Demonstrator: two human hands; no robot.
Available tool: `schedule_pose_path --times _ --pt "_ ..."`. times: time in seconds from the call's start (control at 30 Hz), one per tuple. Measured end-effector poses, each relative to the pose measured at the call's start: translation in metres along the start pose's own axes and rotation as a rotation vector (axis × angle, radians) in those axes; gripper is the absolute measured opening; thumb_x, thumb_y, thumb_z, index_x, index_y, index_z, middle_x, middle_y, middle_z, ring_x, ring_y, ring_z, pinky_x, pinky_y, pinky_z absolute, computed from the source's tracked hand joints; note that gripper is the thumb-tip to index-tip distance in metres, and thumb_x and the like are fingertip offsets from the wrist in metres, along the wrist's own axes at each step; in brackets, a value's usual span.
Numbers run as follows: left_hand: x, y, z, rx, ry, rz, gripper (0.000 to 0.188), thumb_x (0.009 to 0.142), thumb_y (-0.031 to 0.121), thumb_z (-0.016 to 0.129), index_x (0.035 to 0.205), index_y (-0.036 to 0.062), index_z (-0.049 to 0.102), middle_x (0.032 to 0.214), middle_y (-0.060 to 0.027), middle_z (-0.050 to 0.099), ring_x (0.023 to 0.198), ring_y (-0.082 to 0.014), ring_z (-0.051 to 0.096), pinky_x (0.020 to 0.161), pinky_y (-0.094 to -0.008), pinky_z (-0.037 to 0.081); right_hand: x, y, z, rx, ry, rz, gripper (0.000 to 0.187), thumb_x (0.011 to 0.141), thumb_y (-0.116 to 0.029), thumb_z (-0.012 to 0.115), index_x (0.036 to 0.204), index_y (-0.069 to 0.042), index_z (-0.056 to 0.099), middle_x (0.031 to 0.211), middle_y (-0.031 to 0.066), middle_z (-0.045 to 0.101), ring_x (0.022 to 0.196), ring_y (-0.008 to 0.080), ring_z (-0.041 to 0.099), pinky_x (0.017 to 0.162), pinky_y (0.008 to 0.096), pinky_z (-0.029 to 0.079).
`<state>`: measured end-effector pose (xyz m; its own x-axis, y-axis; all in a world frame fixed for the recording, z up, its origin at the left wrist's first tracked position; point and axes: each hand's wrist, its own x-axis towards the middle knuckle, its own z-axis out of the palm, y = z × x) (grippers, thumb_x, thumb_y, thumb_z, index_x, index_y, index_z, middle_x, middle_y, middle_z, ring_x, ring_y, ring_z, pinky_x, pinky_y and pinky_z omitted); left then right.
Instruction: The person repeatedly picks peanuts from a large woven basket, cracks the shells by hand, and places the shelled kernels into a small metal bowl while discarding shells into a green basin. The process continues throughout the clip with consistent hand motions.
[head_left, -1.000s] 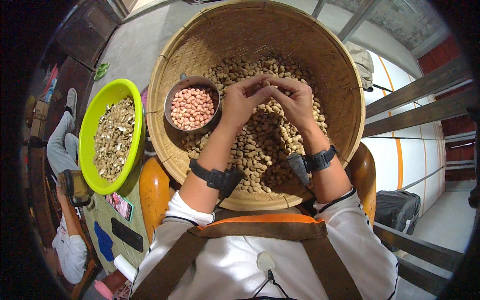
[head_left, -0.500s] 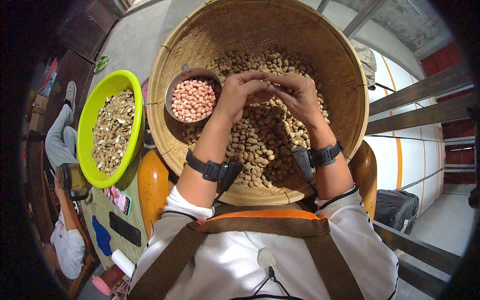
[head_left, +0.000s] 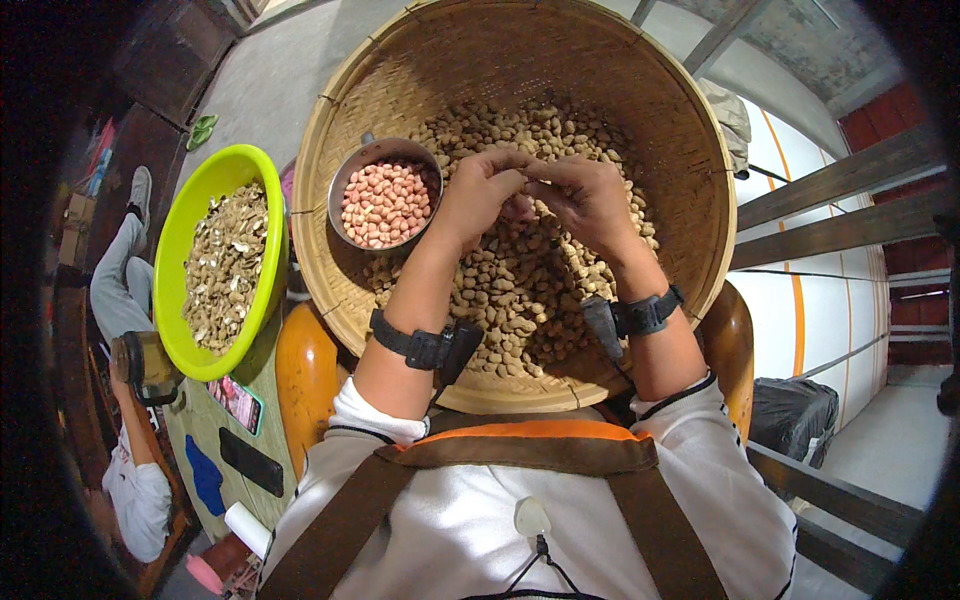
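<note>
Over a large round woven bamboo basket (head_left: 480, 62) full of unshelled peanuts (head_left: 510, 290), my two hands meet fingertip to fingertip. My left hand (head_left: 478, 198) is closed, thumb and fingers pinched at the right hand's tips. My right hand (head_left: 592, 203) is closed too, its thumb and forefinger pressed in from the other side. Whatever sits between the fingertips is small and hidden by them. Just left of my left hand, inside the basket, stands a metal pot (head_left: 337, 215) with shelled pink peanut kernels (head_left: 388, 203).
A lime-green basin (head_left: 172, 300) of broken peanut shells (head_left: 228, 265) stands left on a small table (head_left: 262, 375) with phones (head_left: 250, 460), a blue cloth-like piece (head_left: 203, 475) and a lidded jar (head_left: 150, 365). Another person (head_left: 135, 490) sits far left. Wooden rails (head_left: 840, 190) run along the right.
My fingers have shifted their pinch, the right hand turning and curling inward and moving slightly left. The pot and basin appear almost unmoved.
</note>
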<state>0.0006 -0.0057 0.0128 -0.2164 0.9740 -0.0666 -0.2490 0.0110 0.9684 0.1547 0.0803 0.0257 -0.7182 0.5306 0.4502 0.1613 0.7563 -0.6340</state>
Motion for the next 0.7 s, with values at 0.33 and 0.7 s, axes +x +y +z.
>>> schedule_pose_path --times 0.33,0.7 --pt "0.001 -0.008 0.001 -0.220 0.017 -0.135 0.025 0.090 0.000 0.044 0.109 -0.0040 0.060 0.086 -0.0073 0.062 0.065 -0.0137 0.058 0.060 -0.0286 0.056 0.000 0.006 0.009 0.161 0.092 0.131 0.017 0.081 -0.013 0.071 0.097 -0.007 0.073 0.084 0.0129 0.071 0.076 0.0242 0.069 0.068 0.0314 0.052" --pt "0.002 -0.005 0.005 -0.358 -0.011 -0.081 0.032 0.091 -0.004 0.053 0.123 -0.0029 0.054 0.113 -0.0129 0.061 0.102 -0.0231 0.065 0.087 -0.0304 0.057 0.003 0.017 0.009 0.935 0.263 0.519 0.013 0.092 -0.017 0.061 0.095 -0.007 0.068 0.061 -0.0078 0.047 0.052 0.0013 0.036 0.046 0.0187 0.025"
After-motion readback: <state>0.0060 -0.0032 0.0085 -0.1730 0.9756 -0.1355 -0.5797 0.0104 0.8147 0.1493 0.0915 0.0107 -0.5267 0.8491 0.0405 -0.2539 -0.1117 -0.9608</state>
